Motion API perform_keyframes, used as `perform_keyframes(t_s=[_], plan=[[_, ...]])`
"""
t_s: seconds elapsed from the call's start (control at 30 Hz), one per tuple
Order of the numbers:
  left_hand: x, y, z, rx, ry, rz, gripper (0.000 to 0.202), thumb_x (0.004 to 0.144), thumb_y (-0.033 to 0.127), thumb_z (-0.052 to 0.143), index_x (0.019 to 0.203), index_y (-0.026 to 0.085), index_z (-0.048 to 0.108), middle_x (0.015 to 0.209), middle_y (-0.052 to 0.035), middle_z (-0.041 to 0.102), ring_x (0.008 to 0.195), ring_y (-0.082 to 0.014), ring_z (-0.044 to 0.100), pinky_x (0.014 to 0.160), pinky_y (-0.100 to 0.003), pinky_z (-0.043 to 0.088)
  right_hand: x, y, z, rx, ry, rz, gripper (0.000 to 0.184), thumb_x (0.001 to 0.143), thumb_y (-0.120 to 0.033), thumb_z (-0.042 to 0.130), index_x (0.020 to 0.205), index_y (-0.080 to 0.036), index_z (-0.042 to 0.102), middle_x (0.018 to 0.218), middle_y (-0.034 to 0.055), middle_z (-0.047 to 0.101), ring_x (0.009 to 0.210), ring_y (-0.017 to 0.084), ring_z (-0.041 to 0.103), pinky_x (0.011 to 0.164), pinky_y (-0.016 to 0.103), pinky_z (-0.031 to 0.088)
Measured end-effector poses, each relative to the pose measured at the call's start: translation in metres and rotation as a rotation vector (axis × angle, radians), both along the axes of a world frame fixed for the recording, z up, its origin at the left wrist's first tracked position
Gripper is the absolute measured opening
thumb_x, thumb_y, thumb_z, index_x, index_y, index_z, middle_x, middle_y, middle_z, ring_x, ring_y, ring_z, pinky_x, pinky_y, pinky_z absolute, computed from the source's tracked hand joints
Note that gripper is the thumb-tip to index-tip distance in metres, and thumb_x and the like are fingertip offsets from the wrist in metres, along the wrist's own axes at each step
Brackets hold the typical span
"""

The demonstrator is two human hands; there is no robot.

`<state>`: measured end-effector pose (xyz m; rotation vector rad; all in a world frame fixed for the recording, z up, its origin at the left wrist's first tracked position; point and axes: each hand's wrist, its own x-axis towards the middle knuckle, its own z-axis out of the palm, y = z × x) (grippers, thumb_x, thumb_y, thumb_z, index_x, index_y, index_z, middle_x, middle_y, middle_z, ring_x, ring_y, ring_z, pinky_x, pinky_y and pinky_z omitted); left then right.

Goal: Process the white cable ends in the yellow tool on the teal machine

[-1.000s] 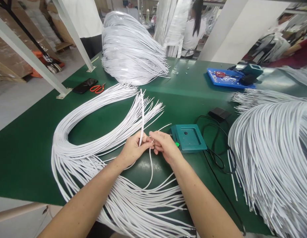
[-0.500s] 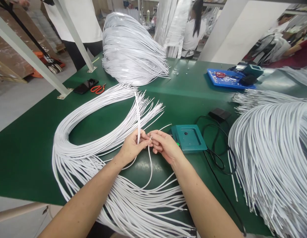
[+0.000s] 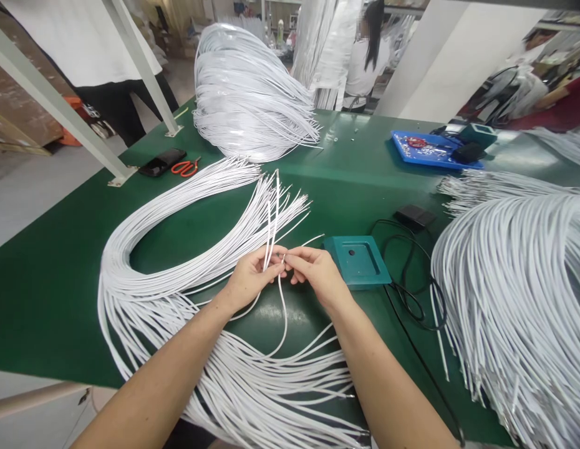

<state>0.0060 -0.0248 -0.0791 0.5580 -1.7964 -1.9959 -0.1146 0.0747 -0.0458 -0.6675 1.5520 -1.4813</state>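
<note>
My left hand [image 3: 253, 276] is closed on a white cable [image 3: 272, 227], whose upper length stands up above the fingers. Another stretch of white cable hangs in a curve below both hands. Fingertips of my right hand [image 3: 313, 268] pinch at the cable end between the hands, touching my left fingertips; the tip itself is too small to make out. Under and beside my left arm lies a large looped bundle of white cables [image 3: 126, 249] with many loose ends. A teal device with a recessed top [image 3: 360, 260] sits just right of my right hand.
Orange-handled scissors [image 3: 185, 167] and a black phone [image 3: 161, 162] lie at the back left. A wrapped cable coil [image 3: 247, 93] stands behind; another bundle [image 3: 514, 274] fills the right. Black cord [image 3: 414, 312] winds near a blue tray [image 3: 406, 156]. People [image 3: 98, 56] are beyond the table.
The upright length of cable over my left hand has swung to the right and now shows as separate strands. Both hands stay nearly in place. A person at the back left has moved left.
</note>
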Motion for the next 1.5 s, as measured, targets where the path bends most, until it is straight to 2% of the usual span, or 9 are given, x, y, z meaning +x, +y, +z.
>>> perform_keyframes(t_s=[0.17,0.3,0.47,0.6,0.73,0.9,1.17,1.37,1.5], plan=[[-0.001,-0.001,0.002,0.134,0.045,-0.032,0.029,0.074,0.026,0.068,0.100,0.018,0.058,0.074,0.0006,0.060,0.065,-0.0105,0.062,0.054,-0.018,0.043,0.000,0.002,-0.001,0.043,0.374,0.050,0.016,0.079,-0.031,0.056,0.077,-0.016,0.064,0.066,0.0004,0.060,0.055,0.010,0.051,0.052,0.022,0.041],[0.001,-0.003,0.006,0.356,0.056,-0.056,0.029,0.072,0.022,0.071,0.098,0.018,0.057,0.071,0.0027,0.058,0.063,-0.0084,0.061,0.055,-0.016,0.043,0.000,0.005,-0.001,-0.060,0.888,0.073,0.019,0.087,-0.025,0.046,0.075,-0.018,0.059,0.073,0.0015,0.056,0.066,0.011,0.050,0.062,0.024,0.040],[0.005,-0.010,0.009,0.606,-0.006,-0.072,0.033,0.068,0.018,0.074,0.097,0.017,0.060,0.072,0.0010,0.060,0.063,-0.0062,0.060,0.055,-0.013,0.043,0.000,0.008,-0.003,-0.080,1.286,0.180,0.027,0.093,-0.025,0.034,0.083,-0.018,0.058,0.080,0.0050,0.054,0.070,0.013,0.049,0.065,0.025,0.038],[0.003,-0.012,0.005,0.597,-0.020,-0.064,0.032,0.068,0.020,0.074,0.097,0.017,0.061,0.075,0.0009,0.060,0.064,-0.0060,0.060,0.057,-0.014,0.044,-0.002,0.007,-0.001,-0.021,1.477,0.241,0.031,0.094,-0.026,0.031,0.085,-0.018,0.060,0.082,0.0071,0.057,0.076,0.017,0.049,0.072,0.030,0.037],[0.000,-0.013,-0.003,0.369,-0.022,0.039,0.035,0.067,0.024,0.074,0.098,0.017,0.059,0.079,0.0019,0.057,0.067,-0.0079,0.062,0.061,-0.018,0.046,-0.012,0.008,0.002,0.102,1.562,0.162,0.019,0.091,-0.026,0.042,0.093,-0.018,0.060,0.091,0.0091,0.063,0.089,0.022,0.050,0.087,0.038,0.034],[-0.006,-0.013,-0.010,0.206,-0.069,0.071,0.037,0.068,0.028,0.072,0.099,0.015,0.057,0.074,0.0028,0.056,0.068,-0.0109,0.065,0.061,-0.020,0.048,-0.025,0.014,-0.003,0.226,1.598,0.184,0.006,0.084,-0.020,0.052,0.084,-0.019,0.058,0.081,0.0065,0.066,0.084,0.022,0.052,0.099,0.043,0.025],[-0.012,-0.013,-0.013,0.117,-0.117,0.074,0.035,0.068,0.026,0.071,0.098,0.013,0.056,0.073,0.0014,0.058,0.066,-0.0125,0.066,0.059,-0.021,0.050,-0.030,0.014,-0.007,0.209,1.563,0.180,0.017,0.078,-0.005,0.048,0.081,-0.019,0.057,0.078,0.0051,0.064,0.086,0.021,0.050,0.095,0.039,0.031],[-0.010,-0.010,-0.008,0.080,-0.005,0.067,0.035,0.069,0.024,0.070,0.100,0.015,0.057,0.076,0.0017,0.058,0.070,-0.0124,0.065,0.064,-0.023,0.052,-0.017,0.011,0.003,0.120,1.452,0.046,0.018,0.086,-0.017,0.045,0.092,-0.021,0.062,0.105,0.0081,0.061,0.106,0.022,0.050,0.108,0.049,0.016],[-0.010,-0.006,-0.008,0.082,0.052,0.055,0.033,0.069,0.025,0.071,0.099,0.016,0.059,0.081,0.0000,0.060,0.072,-0.0125,0.064,0.072,-0.028,0.054,-0.007,0.008,0.005,0.029,1.269,0.019,0.022,0.090,-0.029,0.043,0.094,-0.022,0.064,0.118,0.0080,0.058,0.117,0.022,0.047,0.108,0.052,0.017]])
